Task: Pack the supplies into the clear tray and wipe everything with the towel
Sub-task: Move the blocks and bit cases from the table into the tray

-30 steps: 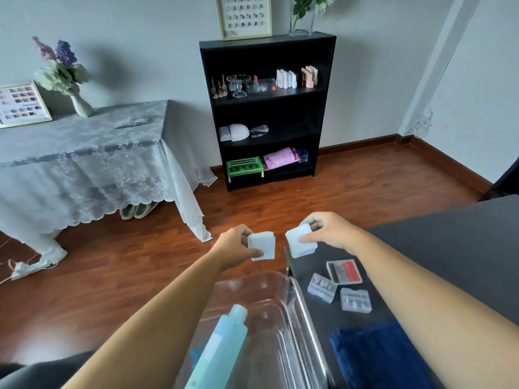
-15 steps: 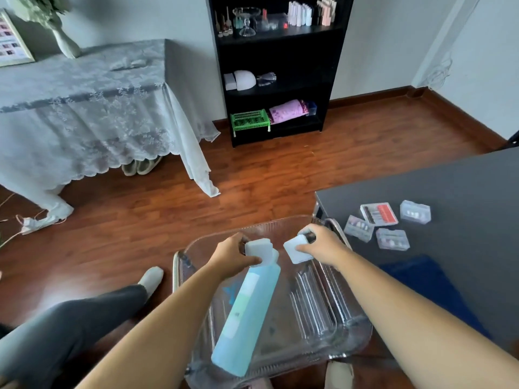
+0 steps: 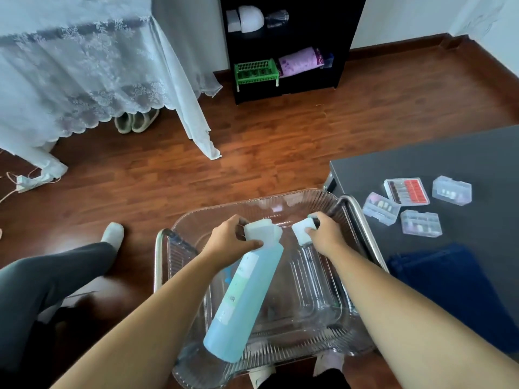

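Both hands lower over clear tray (image 3: 348, 209), each grip pinching a white block.

Blue bottle (image 3: 244, 299) label: a pale label runs along its side, with small dark marks near the lower end that look like a barcode; no word or number can be read.
Red-backed case (image 3: 406, 191), on the worktop (image 3: 491, 153) right of the clear tray (image 3: 356, 214): a red panel and dark rows show through the lid; no lettering is legible.
Three clear compartment boxes beside that case: no print visible.
White blocks in the hands over the tray: plain faces, no marking legible.
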The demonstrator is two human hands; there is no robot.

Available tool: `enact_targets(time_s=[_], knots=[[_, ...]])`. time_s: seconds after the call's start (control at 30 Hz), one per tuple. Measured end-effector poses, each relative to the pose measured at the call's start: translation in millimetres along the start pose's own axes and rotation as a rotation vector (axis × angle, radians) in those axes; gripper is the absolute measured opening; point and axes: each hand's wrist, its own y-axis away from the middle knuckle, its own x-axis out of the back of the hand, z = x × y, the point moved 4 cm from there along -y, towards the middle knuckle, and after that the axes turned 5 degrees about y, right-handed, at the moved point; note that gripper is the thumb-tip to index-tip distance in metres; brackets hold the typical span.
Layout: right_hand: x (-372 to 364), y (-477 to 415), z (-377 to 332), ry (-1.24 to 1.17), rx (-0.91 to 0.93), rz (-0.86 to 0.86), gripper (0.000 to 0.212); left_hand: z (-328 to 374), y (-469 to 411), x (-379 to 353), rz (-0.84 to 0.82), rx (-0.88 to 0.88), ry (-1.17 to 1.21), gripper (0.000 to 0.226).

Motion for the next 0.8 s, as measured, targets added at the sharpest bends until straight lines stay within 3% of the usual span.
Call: enact_targets(time_s=[0.27, 0.4, 0.53, 0.8], knots=[[3, 10, -3, 0.091, 0.028, 0.048, 0.049, 8, 0, 5, 0.012, 0.013, 0.045, 0.036], [6, 25, -7, 0.155, 0.118, 0.135, 0.042, 11, 2, 6, 0.007, 0.019, 0.049, 0.038], [-2, 33, -4, 0.255, 0.222, 0.116, 0.035, 9, 4, 7, 0.002, 0.017, 0.038, 0.038], [-11, 23, 0, 0.325, 0.238, 0.115, 0.033, -1, 4, 9, 0.01, 0.035, 0.06, 0.039]])
